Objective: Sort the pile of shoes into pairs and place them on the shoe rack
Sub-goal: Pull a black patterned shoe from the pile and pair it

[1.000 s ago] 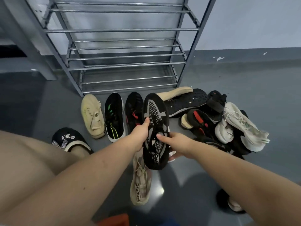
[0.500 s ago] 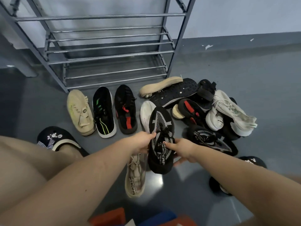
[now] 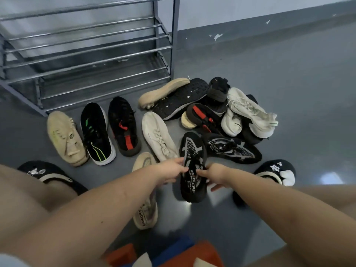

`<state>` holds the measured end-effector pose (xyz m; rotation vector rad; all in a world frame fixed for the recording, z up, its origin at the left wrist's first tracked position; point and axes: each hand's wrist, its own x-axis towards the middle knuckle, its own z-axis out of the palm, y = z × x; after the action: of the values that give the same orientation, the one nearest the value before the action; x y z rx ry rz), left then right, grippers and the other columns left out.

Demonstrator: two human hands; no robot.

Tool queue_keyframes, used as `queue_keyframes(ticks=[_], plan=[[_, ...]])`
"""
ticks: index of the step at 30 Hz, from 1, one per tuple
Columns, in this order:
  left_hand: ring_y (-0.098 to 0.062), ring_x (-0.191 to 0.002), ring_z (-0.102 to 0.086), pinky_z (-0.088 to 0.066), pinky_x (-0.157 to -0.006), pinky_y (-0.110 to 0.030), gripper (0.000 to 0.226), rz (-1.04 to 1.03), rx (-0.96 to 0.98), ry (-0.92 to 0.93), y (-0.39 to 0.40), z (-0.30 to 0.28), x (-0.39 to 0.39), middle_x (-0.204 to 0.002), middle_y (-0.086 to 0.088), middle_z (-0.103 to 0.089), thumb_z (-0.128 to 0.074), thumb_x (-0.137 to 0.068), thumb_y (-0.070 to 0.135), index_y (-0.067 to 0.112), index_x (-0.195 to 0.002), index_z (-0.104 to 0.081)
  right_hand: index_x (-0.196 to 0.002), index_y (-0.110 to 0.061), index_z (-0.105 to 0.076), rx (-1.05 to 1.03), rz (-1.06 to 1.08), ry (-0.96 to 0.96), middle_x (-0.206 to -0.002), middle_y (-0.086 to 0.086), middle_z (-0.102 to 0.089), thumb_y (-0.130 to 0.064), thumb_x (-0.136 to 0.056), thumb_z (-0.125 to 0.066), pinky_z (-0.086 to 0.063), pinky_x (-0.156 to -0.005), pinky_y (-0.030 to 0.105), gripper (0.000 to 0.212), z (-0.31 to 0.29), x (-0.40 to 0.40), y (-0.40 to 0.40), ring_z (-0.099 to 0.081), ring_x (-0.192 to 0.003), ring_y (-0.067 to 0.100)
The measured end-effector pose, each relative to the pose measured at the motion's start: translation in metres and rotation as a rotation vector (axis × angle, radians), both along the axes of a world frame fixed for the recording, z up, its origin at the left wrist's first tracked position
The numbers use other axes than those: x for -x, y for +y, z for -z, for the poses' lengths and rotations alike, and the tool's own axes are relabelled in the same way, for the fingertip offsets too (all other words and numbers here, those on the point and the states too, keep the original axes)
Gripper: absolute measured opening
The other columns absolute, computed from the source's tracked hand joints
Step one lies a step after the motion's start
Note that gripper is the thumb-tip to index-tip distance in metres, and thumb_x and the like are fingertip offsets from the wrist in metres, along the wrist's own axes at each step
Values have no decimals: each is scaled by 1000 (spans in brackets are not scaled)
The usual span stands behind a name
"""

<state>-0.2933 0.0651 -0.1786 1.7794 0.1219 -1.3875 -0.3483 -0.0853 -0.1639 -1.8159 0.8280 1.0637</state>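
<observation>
Hands, left (image 3: 169,170) and right (image 3: 213,173), are both gripping a black shoe (image 3: 192,166) (its mate (image 3: 233,149) lying just beyond the right).

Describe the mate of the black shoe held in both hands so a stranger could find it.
Start at the metal shoe rack, then go right to the shoe pile on the floor. At the pile's near edge lies the black-and-grey knit shoe, on its side. Only it shares the grey mesh panels of the held shoe.
</observation>
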Motion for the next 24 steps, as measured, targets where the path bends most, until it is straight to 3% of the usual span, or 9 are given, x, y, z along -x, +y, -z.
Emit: queue_keyframes(ticks=[4, 7, 9, 13, 18, 24], plan=[[-21, -136, -38, -30, -109, -25, 61, 188, -131, -269, -4, 0, -6, -151, -8, -35, -53, -96, 24, 18, -150, -25, -135, -4, -44, 102, -137, 30, -116, 11, -53, -48, -96, -45, -50, -63, 28, 59, 4, 0, -9, -56, -105, 26], [-23, -141, -31, -25, -115, -28, 64, 288, -207, -346, -5, 3, -7, -155, -9, -29, -52, -95, 28, 18, -151, -22, -141, -2, -38, 151, -168, -11, -133, 15, -51, -48, -96, -45, -52, -79, 34, 64, 6, -5, -17, -55, -116, 31], [-23, -143, -27, -22, -116, -28, 66, 342, -246, -410, -7, 4, -9, -156, -8, -26, -51, -95, 30, 17, -151, -19, -144, -1, -31, 202, -202, -36, -131, 15, -52, -49, -95, -45, -51, -85, 35, 69, 6, -10, -22, -55, -118, 31], [-23, -146, -17, -14, -117, -29, 69, 466, -294, -566, -12, 1, -16, -160, -7, -12, -48, -96, 33, 17, -152, -12, -148, -3, -20, 382, -362, -88, -144, 18, -40, -51, -94, -45, -39, -103, 38, 76, 5, -19, -36, -44, -130, 33], [-25, -148, -6, -10, -118, -35, 71, 667, -343, -729, -14, -3, -35, -161, -9, 0, -45, -96, 35, 20, -153, -5, -147, -12, -25, 608, -689, -236, -148, 13, -30, -49, -93, -48, -39, -103, 46, 69, -3, -32, -50, -36, -134, 33], [-25, -148, -4, -10, -119, -37, 70, 783, -440, -821, -15, -3, -63, -161, -8, 4, -42, -97, 37, 21, -153, -2, -146, -12, -25, 625, -619, -293, -143, 14, -34, -49, -93, -48, -39, -100, 44, 69, -6, -62, -55, -39, -130, 34]])
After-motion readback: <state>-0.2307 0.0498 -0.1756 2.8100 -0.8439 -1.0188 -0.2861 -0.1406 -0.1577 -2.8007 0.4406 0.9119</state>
